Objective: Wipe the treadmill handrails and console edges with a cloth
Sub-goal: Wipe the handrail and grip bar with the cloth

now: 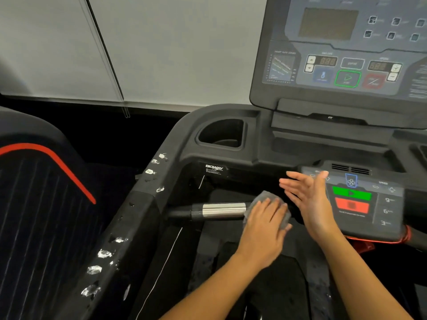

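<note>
Head view, nearest zone: both forearms enter from the lower edge. The left hand (264, 227) lies flat on the grey cloth (285, 219), fingers extended and pressing it down onto the horizontal grip bar (224, 210). The cloth covers the bar just to the right of its chrome sleeve. The right hand (309, 202) is held edge-on beside the cloth with straight fingers. It grips nothing and appears clear of the small control panel (360, 204) behind it.

Current step, as judged: wiping of the front grip bar, at its inner end. The chrome sleeve and the black section to its left show no cloth contact at this moment.

Middle zone: the left side handrail (129, 239) runs diagonally and carries a row of white smudges (94, 269) (probably the main cleaning target). A cup holder (221, 135) sits where the rail meets the console deck.

Far zone: the main console (335, 54) stands upright, display dark.

Next move, as judged: slide the cloth leftward along the bar under steady pressure, then transfer it to the side handrail. The smudges will likely call for firmer rubbing. Avoid pressing the panel buttons.
</note>
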`<state>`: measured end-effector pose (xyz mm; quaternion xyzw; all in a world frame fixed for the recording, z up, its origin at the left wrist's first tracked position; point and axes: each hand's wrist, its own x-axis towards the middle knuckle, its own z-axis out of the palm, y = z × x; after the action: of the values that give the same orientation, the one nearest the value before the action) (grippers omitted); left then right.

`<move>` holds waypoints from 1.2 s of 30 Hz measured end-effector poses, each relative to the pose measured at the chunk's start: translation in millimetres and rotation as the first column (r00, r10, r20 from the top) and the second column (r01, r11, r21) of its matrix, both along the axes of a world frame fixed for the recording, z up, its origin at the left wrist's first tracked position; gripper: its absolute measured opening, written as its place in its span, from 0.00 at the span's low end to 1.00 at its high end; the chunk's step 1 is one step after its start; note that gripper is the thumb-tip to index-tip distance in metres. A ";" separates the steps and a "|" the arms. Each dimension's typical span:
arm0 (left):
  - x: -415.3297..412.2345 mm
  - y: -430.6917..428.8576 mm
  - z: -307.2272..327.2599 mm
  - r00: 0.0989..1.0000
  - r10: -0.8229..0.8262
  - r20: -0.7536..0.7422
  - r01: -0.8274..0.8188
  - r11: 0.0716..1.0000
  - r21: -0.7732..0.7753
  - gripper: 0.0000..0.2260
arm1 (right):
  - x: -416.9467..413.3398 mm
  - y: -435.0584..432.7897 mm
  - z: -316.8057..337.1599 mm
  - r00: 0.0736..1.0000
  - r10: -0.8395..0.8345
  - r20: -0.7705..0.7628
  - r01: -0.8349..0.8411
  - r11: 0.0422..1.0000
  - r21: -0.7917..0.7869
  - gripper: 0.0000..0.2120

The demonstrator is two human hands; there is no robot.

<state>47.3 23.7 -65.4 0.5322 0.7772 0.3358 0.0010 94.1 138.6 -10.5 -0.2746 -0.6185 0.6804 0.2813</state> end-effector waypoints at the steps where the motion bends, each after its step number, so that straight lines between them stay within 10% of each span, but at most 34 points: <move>1: -2.0 -2.1 4.6 0.999 -0.016 0.039 0.014 0.999 0.032 0.20 | 2.7 -1.3 0.1 1.000 -0.003 0.004 0.003 1.000 -0.001 0.41; 4: -9.4 -13.4 25.8 0.908 -0.031 0.418 -0.014 0.995 0.103 0.14 | 8.2 -8.0 -1.1 0.999 -0.044 0.032 0.043 0.998 0.038 0.36; 7: -18.4 -32.4 46.1 0.551 -0.008 0.834 -0.187 0.973 0.133 0.10 | 10.1 -27.6 -3.0 0.997 -0.039 0.066 0.028 0.987 0.155 0.18; 10: -28.7 -55.1 53.3 0.352 -0.036 0.935 -0.313 0.937 0.154 0.17 | 5.2 -61.9 -0.1 0.993 0.098 0.072 -0.112 0.971 0.213 0.13; 15: -37.1 -92.2 73.9 0.186 -0.169 0.968 -0.371 0.900 0.228 0.24 | -21.5 -107.6 0.5 0.895 0.426 0.135 -0.447 0.850 0.279 0.34; 19: -47.7 -116.0 92.8 0.351 -0.135 0.927 -0.328 0.909 0.257 0.19 | -48.0 -112.6 9.1 0.898 0.420 0.132 -0.439 0.836 0.329 0.28; 24: -78.4 -139.2 89.1 0.738 0.510 0.443 -0.603 0.793 0.091 0.15 | -87.4 -100.4 17.2 0.917 0.390 0.083 -0.396 0.866 0.306 0.22; 29: -99.6 -163.6 68.7 0.574 0.816 -0.070 -0.818 0.567 -0.099 0.26 | -138.9 -92.4 16.6 0.919 0.369 0.138 -0.390 0.803 0.451 0.17; 36: -119.2 -165.3 57.4 0.506 0.843 -0.181 -0.826 0.414 -0.382 0.35 | -217.6 -98.0 15.7 0.918 0.355 0.180 -0.369 0.591 0.717 0.18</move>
<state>-71.9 -141.6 -8.0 0.0546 0.9899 0.1257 -0.0360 -123.4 40.6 5.2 -0.0118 -0.8847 0.4117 0.2183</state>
